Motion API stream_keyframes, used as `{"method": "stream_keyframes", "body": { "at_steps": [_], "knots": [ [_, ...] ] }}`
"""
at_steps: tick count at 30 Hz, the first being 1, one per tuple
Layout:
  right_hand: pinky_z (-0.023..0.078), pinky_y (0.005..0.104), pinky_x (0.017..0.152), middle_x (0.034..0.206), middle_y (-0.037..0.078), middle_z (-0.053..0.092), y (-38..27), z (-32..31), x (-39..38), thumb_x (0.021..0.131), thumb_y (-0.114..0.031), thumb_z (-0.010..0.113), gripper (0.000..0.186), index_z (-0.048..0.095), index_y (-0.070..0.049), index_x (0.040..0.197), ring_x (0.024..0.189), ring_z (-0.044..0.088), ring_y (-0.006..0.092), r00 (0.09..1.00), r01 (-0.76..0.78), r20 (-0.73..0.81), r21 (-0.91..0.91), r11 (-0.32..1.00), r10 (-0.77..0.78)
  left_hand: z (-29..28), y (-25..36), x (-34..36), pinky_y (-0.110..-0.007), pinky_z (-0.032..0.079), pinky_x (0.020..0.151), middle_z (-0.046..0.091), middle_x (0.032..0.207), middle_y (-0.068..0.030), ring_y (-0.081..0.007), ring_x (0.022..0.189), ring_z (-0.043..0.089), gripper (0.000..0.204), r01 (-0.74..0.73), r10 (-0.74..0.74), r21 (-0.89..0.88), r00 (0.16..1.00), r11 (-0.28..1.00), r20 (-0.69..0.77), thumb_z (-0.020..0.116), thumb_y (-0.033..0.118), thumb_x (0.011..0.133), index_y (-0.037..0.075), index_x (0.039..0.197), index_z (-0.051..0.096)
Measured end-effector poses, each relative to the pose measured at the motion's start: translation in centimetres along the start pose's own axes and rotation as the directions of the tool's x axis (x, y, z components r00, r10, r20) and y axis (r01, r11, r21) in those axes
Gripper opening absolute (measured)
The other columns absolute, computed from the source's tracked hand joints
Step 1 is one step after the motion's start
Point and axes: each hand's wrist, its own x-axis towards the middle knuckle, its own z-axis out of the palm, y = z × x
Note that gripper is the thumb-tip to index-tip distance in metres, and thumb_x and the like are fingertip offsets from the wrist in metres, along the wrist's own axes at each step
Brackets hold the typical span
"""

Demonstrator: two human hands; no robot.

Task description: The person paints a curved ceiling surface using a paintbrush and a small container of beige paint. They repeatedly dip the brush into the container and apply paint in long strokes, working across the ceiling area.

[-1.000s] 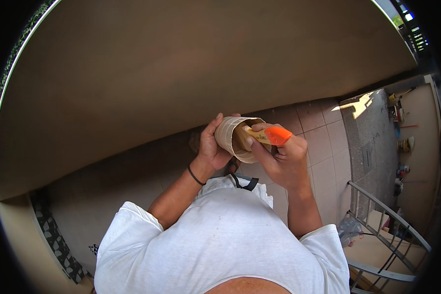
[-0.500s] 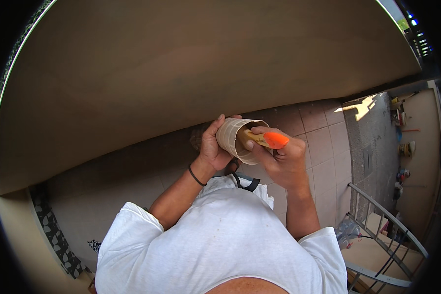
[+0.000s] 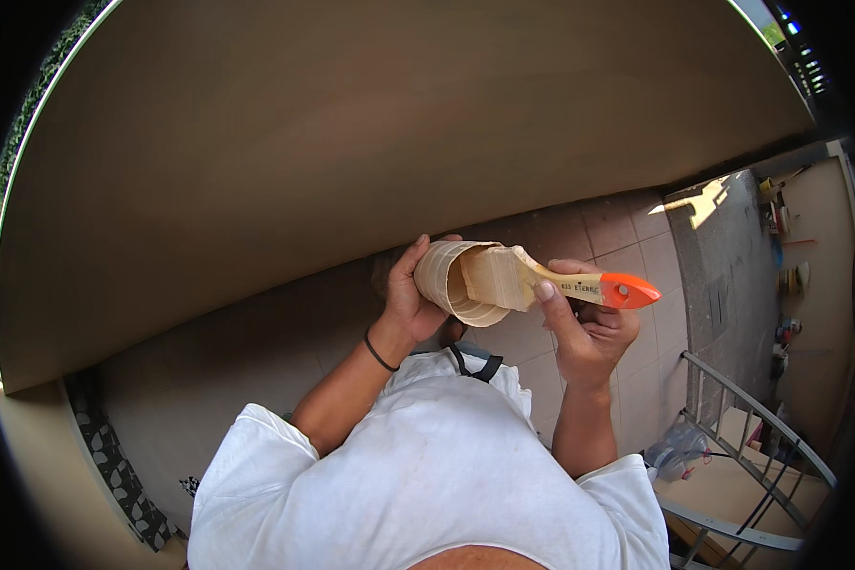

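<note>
Basically, going left to right: a plain brown wall (image 3: pixel 399 114) spans the upper frame, from the left side across. Just left of centre, left hand (image 3: pixel 405 299), dark band (image 3: pixel 382 351) on that wrist, fingers curled round the outside of a beige cup (image 3: pixel 434 277); some fingertips are out of sight behind it. Cup is tipped on its side, mouth turned right, toward the other hand.

Paintbrush (image 3: pixel 518 275) sits at centre, wide end in the cup's mouth, orange handle tip pointing right. Long axis runs nearly level across the frame, dipping slightly to the right. Right hand (image 3: pixel 589 332) is on the handle, so it's the nearer one to the brush; thumb in front, other fingers behind, pinching the handle. Brush head lies left of those fingers.

Containers: cup has pale streaks on its inner wall and the brush end inside; can't tell how much else is in there, bottom hidden. Clear plastic bottles (image 3: pixel 679 450) at lower right, contents too small to tell, beside a metal ladder (image 3: pixel 731 528).
</note>
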Motion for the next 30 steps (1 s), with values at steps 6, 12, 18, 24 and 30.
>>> {"method": "stream_keyframes", "body": {
  "at_steps": [6,12,18,24,30],
  "knots": [
    [0.057,0.0219,0.067,0.097,0.013,0.077,0.6,-0.4,-0.7,0.093,0.001,0.084,0.023,0.074,0.006,0.113,0.081,0.073,0.012,0.991,-0.006,-0.129,0.093,0.996,0.018,0.6,-0.2,-0.2,-0.051,0.055,0.107,0.075,0.127,-0.0131,-0.0315,0.121,0.069,0.053,0.033,-0.033,-0.011,0.999,0.999,-0.02,0.061,0.055,0.105,0.008,0.13,0.068],
    [0.067,0.0307,0.066,0.096,0.016,0.077,1.0,-0.3,-1.8,0.096,-0.005,0.08,0.017,0.073,0.003,0.11,0.079,0.078,0.0181,0.954,-0.004,-0.276,0.383,0.924,0.119,0.1,-0.1,0.3,-0.052,0.056,0.107,0.073,0.134,-0.0173,-0.0344,0.123,0.07,0.054,0.058,-0.058,0.013,0.998,0.998,0.031,0.059,0.054,0.106,0.007,0.131,0.068],
    [0.071,0.0348,0.066,0.108,0.02,0.076,2.8,-1.0,-2.0,0.1,-0.008,0.077,0.012,0.073,0.0,0.108,0.085,0.079,0.0227,0.921,-0.031,-0.282,0.634,0.772,0.268,-0.2,-0.8,1.4,-0.058,0.06,0.103,0.072,0.134,-0.0179,-0.0371,0.125,0.07,0.06,0.11,-0.11,0.007,0.988,0.994,0.104,0.055,0.058,0.107,0.007,0.137,0.067],
    [0.071,0.0354,0.065,0.111,0.023,0.076,3.5,-2.7,-0.7,0.104,-0.015,0.074,0.015,0.069,-0.002,0.108,0.086,0.08,0.0256,0.914,-0.047,-0.215,0.786,0.617,0.343,0.7,-2.2,3.8,-0.059,0.061,0.102,0.068,0.141,-0.0182,-0.0367,0.133,0.066,0.06,0.182,-0.159,-0.058,0.947,0.982,0.278,0.052,0.056,0.11,0.007,0.143,0.063],
    [0.069,0.0325,0.064,0.105,0.02,0.078,3.1,-5.8,2.7,0.106,-0.025,0.073,0.023,0.068,-0.005,0.117,0.082,0.081,0.0236,0.878,-0.071,-0.145,0.903,0.424,0.457,3.0,-3.8,6.4,-0.058,0.062,0.104,0.061,0.15,-0.0194,-0.0417,0.142,0.058,0.067,0.303,-0.226,-0.083,0.842,0.949,0.489,0.049,0.06,0.111,0.011,0.157,0.053]
  ]
}}
